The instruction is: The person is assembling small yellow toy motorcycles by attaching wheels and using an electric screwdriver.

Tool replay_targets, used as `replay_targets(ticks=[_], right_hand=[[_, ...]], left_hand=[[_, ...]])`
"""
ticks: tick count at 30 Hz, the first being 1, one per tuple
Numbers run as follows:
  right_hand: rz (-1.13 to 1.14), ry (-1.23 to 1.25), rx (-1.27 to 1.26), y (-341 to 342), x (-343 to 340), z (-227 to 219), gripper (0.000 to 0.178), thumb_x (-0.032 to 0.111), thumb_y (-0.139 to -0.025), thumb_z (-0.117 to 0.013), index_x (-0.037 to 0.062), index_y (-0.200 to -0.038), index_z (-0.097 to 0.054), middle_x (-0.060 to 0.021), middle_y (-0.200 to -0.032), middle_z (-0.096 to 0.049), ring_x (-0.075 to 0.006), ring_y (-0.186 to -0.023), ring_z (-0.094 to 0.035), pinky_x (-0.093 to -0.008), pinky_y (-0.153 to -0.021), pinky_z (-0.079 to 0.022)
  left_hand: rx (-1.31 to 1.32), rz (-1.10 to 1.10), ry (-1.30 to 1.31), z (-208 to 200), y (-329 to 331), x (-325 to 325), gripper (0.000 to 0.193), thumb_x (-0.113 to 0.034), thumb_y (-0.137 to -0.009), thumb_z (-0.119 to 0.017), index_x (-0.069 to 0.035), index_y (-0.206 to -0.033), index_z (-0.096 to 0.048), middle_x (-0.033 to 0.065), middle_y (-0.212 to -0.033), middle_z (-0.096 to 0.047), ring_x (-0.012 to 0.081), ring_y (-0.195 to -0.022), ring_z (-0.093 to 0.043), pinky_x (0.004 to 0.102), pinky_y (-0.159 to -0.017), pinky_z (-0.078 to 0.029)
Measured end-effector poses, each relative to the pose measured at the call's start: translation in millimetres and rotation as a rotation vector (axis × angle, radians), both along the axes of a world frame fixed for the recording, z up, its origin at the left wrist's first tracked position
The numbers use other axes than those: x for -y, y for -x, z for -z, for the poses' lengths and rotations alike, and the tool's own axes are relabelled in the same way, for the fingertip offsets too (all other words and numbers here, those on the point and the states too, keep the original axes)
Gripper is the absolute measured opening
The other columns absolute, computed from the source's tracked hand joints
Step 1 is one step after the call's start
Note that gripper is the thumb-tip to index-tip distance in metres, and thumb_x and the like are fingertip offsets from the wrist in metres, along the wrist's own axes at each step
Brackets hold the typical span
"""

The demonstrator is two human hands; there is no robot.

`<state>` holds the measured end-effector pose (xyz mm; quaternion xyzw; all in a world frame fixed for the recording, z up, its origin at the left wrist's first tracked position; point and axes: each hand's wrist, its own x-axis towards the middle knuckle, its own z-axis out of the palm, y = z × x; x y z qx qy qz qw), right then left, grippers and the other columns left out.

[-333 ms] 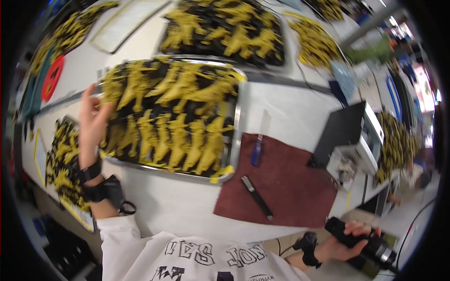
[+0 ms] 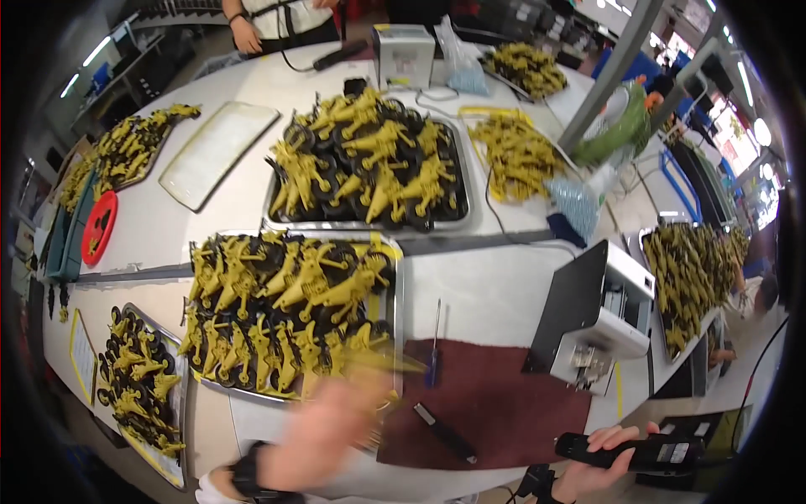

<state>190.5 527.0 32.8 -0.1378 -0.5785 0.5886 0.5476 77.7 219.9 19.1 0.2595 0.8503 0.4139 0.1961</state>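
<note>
My left hand (image 2: 323,433) is smeared by motion over the near right corner of a metal tray (image 2: 398,294). A blurred yellow part (image 2: 382,357) shows at its fingertips. In that tray lie rows of yellow toy motorcycles (image 2: 290,281) with black wheels. My right hand (image 2: 609,449) is wrapped round a black electric screwdriver (image 2: 659,454), held roughly level off the table's near right edge. Between the hands spreads a maroon cloth (image 2: 512,403). On it rest a blue-handled screwdriver (image 2: 432,365) and a black pen-shaped tool (image 2: 445,433).
A white and black box-shaped screw feeder (image 2: 617,307) stands right of the cloth. Heaped trays of yellow pieces lie behind (image 2: 369,160), at the left (image 2: 143,378) and at the right (image 2: 688,286). A red dish (image 2: 99,227) sits far left. Another person (image 2: 294,25) stands across the table.
My left hand has swept right and nearer, from the tray's left edge to its near right corner. The right hand keeps its grip on the electric screwdriver. The view has tilted up.
</note>
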Motion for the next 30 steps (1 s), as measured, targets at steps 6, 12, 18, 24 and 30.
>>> replay_targets(ticks=[6,12,18,24,30], right_hand=[[-0.380,-0.083,-0.185,2,23,-23,0.052,0.029,-0.087,-0.061,0.0048,-0.125,-0.034,-0.0110,-0.070,-0.051,-0.0210,-0.050,-0.050,-0.0332,-0.050,-0.044],[-0.302,0.035,-0.102,3,15,-19,0.050,0.026,-0.088,-0.058,0.0035,-0.125,-0.033,-0.0099,-0.070,-0.051,-0.0198,-0.052,-0.048,-0.0332,-0.053,-0.044],[-0.268,-0.046,-0.123,11,-2,-27,0.051,0.026,-0.088,-0.059,0.0033,-0.126,-0.032,-0.0094,-0.069,-0.051,-0.0199,-0.052,-0.048,-0.0330,-0.052,-0.044],[-0.136,-0.170,-0.103,16,-11,-27,0.049,0.026,-0.087,-0.058,0.0032,-0.124,-0.035,-0.0084,-0.068,-0.051,-0.0195,-0.051,-0.048,-0.0315,-0.050,-0.044],[-0.156,-0.113,-0.076,11,-9,-16,0.052,0.024,-0.088,-0.057,0.0011,-0.127,-0.031,-0.0089,-0.068,-0.051,-0.0198,-0.054,-0.049,-0.0324,-0.051,-0.045]], left_hand=[[-0.366,0.129,0.050,48,-45,-115,0.052,-0.027,-0.081,-0.063,-0.011,-0.128,-0.049,0.0127,-0.088,-0.047,0.0262,-0.078,-0.051,0.0390,-0.066,-0.042],[-0.514,0.139,0.094,7,-36,-91,0.058,-0.035,-0.080,-0.063,-0.009,-0.130,-0.048,0.0107,-0.085,-0.044,0.0261,-0.079,-0.044,0.0372,-0.067,-0.033],[-0.561,0.300,0.162,39,-7,-100,0.069,-0.050,-0.084,-0.056,-0.018,-0.141,-0.036,0.0190,-0.137,-0.039,0.0357,-0.127,-0.036,0.0536,-0.097,-0.031],[-0.492,0.348,0.172,51,-3,-95,0.071,-0.055,-0.086,-0.051,-0.016,-0.142,-0.033,0.0211,-0.139,-0.036,0.0379,-0.131,-0.030,0.0582,-0.101,-0.026],[-0.439,0.385,0.027,52,-3,-83,0.076,-0.054,-0.086,-0.051,-0.014,-0.145,-0.026,0.0258,-0.140,-0.031,0.0409,-0.132,-0.028,0.0550,-0.103,-0.025]])
